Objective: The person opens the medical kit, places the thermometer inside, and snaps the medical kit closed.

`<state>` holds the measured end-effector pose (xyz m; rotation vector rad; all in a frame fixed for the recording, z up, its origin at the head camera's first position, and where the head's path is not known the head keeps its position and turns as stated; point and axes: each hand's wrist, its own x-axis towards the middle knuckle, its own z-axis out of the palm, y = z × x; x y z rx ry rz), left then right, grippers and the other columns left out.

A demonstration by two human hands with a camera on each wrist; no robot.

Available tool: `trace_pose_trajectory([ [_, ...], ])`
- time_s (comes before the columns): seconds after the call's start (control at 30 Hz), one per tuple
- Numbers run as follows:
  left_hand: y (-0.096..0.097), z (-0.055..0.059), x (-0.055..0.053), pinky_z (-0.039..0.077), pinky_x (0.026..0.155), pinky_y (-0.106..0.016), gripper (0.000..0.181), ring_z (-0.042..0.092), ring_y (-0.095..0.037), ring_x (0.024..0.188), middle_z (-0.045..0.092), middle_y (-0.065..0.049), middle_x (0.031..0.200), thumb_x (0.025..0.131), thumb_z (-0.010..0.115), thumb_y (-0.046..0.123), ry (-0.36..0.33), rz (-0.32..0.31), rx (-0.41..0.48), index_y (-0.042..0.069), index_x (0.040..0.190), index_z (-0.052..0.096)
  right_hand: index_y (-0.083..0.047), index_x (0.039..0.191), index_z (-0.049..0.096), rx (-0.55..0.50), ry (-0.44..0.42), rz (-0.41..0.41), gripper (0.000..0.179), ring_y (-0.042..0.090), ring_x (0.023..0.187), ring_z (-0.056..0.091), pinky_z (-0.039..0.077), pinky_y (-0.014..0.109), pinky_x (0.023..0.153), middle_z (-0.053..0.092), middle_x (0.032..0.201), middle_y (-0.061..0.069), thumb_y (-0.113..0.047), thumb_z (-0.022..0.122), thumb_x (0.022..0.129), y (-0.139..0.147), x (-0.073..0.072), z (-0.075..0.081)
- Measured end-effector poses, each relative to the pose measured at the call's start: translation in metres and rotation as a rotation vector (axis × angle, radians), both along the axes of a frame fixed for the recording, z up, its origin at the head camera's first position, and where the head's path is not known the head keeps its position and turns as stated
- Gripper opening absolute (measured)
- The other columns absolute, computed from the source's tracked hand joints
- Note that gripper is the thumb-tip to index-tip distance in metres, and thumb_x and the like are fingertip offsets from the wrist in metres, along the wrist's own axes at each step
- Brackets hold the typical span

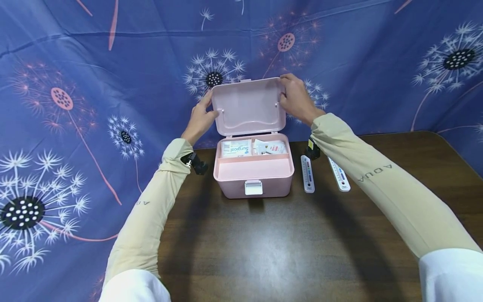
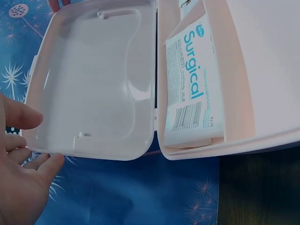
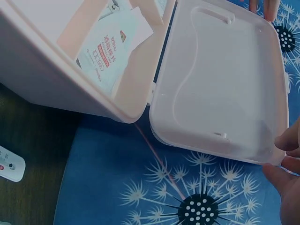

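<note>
A pink plastic storage box (image 1: 253, 188) stands on the table with its lid (image 1: 249, 107) swung up on the hinges. My left hand (image 1: 200, 119) grips the lid's left edge near the upper corner, thumb on the inner face and fingers at the rim. At the opposite upper corner my right hand (image 1: 298, 96) holds the lid the same way, with its thumb inside the rim. Inside the box, a white packet marked "Surgical" (image 2: 192, 84) lies in the back left compartment. Beside it, white packets with red print (image 3: 105, 56) lie in the back right one.
Two white thermometer-like strips, a nearer one (image 1: 307, 174) and a farther one (image 1: 339, 175), lie on the brown table (image 1: 264, 251) right of the box. Behind the table hangs a blue cloth (image 1: 151, 63) with dandelion prints. A white latch (image 1: 253, 187) is on the box's front.
</note>
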<state>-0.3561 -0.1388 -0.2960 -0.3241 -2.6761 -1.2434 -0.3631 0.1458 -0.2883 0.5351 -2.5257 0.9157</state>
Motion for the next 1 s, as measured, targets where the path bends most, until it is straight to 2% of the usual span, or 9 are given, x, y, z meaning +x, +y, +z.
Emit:
trace_pose_trajectory([
  [0.27, 0.003, 0.001, 0.0, 0.012, 0.113, -0.027, 0.071, 0.013, -0.011, 0.142, 0.01, 0.005, 0.158, 0.09, 0.056, 0.016, -0.076, -0.013, -0.05, 0.016, 0.152, 0.02, 0.012, 0.132, 0.046, 0.037, -0.066, 0.015, 0.048, 0.037, 0.133, 0.034, 0.033, 0.042, 0.106, 0.036, 0.144, 0.025, 0.007, 0.045, 0.084, 0.004, 0.002, -0.001],
  [0.4, 0.004, 0.0, 0.001, 0.009, 0.114, -0.031, 0.07, 0.007, -0.016, 0.143, 0.006, 0.002, 0.158, 0.092, 0.055, 0.019, -0.094, -0.027, -0.092, 0.013, 0.151, 0.019, 0.011, 0.135, 0.043, 0.062, -0.088, 0.029, 0.049, 0.038, 0.136, 0.028, 0.025, 0.042, 0.11, 0.031, 0.147, 0.025, 0.004, 0.044, 0.086, 0.007, 0.002, -0.002],
  [0.5, 0.004, -0.001, 0.002, 0.009, 0.115, -0.034, 0.068, 0.006, -0.019, 0.144, 0.005, 0.0, 0.158, 0.093, 0.054, 0.02, -0.101, -0.036, -0.105, 0.012, 0.151, 0.019, 0.01, 0.136, 0.042, 0.065, -0.093, 0.048, 0.05, 0.039, 0.137, 0.026, 0.022, 0.044, 0.111, 0.03, 0.147, 0.027, 0.004, 0.045, 0.086, 0.008, 0.003, -0.002],
  [0.6, 0.005, 0.0, 0.004, 0.009, 0.115, -0.036, 0.068, 0.005, -0.02, 0.144, 0.003, 0.001, 0.158, 0.094, 0.052, 0.02, -0.133, -0.037, -0.11, 0.015, 0.152, 0.017, 0.009, 0.136, 0.044, 0.075, -0.09, 0.066, 0.05, 0.042, 0.136, 0.026, 0.019, 0.047, 0.112, 0.031, 0.145, 0.029, 0.005, 0.045, 0.086, 0.011, 0.004, -0.002],
  [0.77, 0.005, 0.003, 0.009, 0.014, 0.114, -0.036, 0.067, 0.008, -0.02, 0.143, 0.008, -0.001, 0.158, 0.094, 0.053, 0.02, -0.147, -0.028, -0.112, 0.017, 0.152, 0.019, 0.011, 0.131, 0.048, 0.082, -0.103, 0.074, 0.047, 0.044, 0.132, 0.032, 0.021, 0.05, 0.112, 0.04, 0.138, 0.031, 0.004, 0.05, 0.084, 0.016, 0.006, -0.003],
  [0.87, 0.005, 0.004, 0.012, 0.02, 0.113, -0.036, 0.066, 0.015, -0.019, 0.142, 0.015, -0.003, 0.157, 0.093, 0.055, 0.019, -0.126, -0.014, -0.113, 0.015, 0.151, 0.023, 0.013, 0.13, 0.048, 0.074, -0.139, 0.072, 0.048, 0.042, 0.129, 0.036, 0.027, 0.051, 0.109, 0.045, 0.134, 0.03, 0.002, 0.053, 0.084, 0.018, 0.008, -0.001],
  [1.0, 0.006, 0.006, 0.017, 0.032, 0.108, -0.038, 0.065, 0.028, -0.023, 0.139, 0.028, -0.008, 0.153, 0.092, 0.058, 0.018, -0.104, 0.005, -0.109, 0.013, 0.149, 0.029, 0.012, 0.131, 0.047, 0.066, -0.172, 0.074, 0.049, 0.041, 0.119, 0.044, 0.038, 0.051, 0.1, 0.048, 0.131, 0.03, -0.002, 0.057, 0.084, 0.021, 0.013, 0.001],
])
